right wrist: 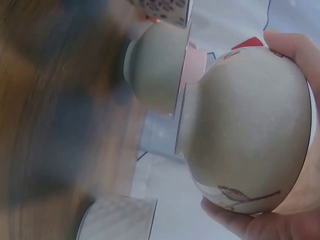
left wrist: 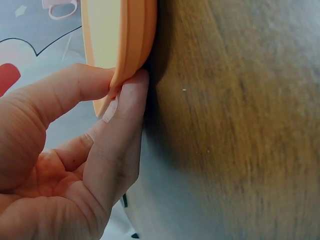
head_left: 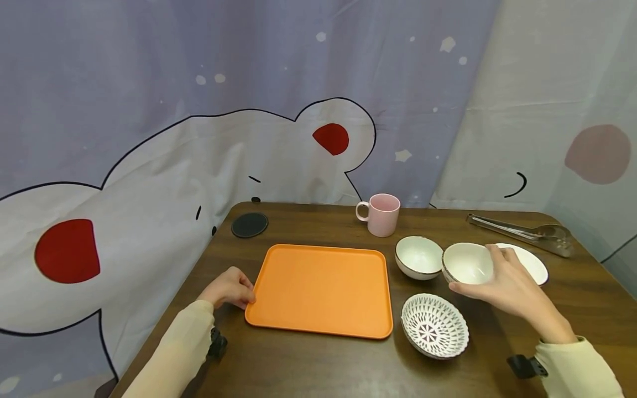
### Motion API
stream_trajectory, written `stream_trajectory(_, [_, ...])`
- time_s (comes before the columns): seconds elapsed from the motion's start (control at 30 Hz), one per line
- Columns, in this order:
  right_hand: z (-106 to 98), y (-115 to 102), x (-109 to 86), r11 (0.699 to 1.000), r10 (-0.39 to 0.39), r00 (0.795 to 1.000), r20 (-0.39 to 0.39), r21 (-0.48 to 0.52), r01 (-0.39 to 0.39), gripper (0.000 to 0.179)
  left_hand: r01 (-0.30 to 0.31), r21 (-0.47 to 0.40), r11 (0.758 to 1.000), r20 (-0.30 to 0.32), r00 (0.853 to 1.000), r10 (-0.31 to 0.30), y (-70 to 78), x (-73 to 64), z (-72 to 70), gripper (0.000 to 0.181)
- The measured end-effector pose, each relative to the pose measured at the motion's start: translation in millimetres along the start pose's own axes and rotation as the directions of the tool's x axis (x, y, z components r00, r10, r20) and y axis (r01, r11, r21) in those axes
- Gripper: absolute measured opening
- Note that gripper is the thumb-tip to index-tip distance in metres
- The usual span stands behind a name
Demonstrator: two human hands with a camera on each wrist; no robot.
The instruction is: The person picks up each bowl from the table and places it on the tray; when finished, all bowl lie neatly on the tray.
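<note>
My left hand [head_left: 230,288] pinches the left edge of an orange tray [head_left: 318,290], thumb on the rim and fingers beneath it in the left wrist view. A white bowl [head_left: 466,264] with a dark rim is in my right hand [head_left: 512,282], thumb and fingers spread across it. The right wrist view shows this bowl [right wrist: 250,130] raised off the table, a brown leaf print on its outside. Just left of it stands a similar white bowl [head_left: 419,257]. Nearer to me sits a patterned bowl [head_left: 434,326] with a scalloped rim.
A white plate [head_left: 530,264] lies partly behind my right hand. Metal tongs [head_left: 512,226] and a spoon [head_left: 549,231] rest at the back right. The pink mug [head_left: 384,215] stands behind the bowls, and a dark round coaster [head_left: 250,225] lies at the back left.
</note>
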State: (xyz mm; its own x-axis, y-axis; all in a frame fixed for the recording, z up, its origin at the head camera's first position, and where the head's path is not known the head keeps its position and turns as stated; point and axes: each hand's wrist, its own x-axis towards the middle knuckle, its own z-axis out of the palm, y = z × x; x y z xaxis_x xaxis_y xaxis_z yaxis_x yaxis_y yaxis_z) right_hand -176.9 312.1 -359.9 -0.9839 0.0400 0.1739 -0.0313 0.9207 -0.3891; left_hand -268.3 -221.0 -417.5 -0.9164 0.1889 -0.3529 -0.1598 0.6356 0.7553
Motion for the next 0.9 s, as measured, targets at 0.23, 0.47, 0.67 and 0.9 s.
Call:
stream_trajectory(0.23, [5.3, -10.5, 7.6, 1.0, -0.016, 1.0, -0.011, 0.019, 0.016, 0.109, 0.016, 0.014, 1.0, -0.002, 1.0, -0.016, 0.8, 2.4, -1.0, 0.017])
stream_trajectory(0.47, [9.9, -23.3, 15.7, 0.999, -0.027, 1.0, -0.002, 0.037, 0.027, 0.106, 0.019, 0.02, 1.0, 0.003, 1.0, -0.019, 1.9, 4.0, -1.2, 0.019])
stream_trajectory(0.67, [13.6, -35.4, 21.1, 0.999, -0.033, 0.999, 0.002, 0.04, 0.033, 0.109, 0.011, 0.011, 1.0, 0.007, 1.0, -0.011, 1.8, 2.3, -0.8, 0.02])
stream_trajectory(0.9, [11.0, -52.6, 31.4, 0.998, -0.041, 0.999, 0.016, 0.044, 0.04, 0.113, -0.002, -0.001, 1.0, 0.0, 1.0, 0.002, -1.1, 0.8, -0.8, 0.019])
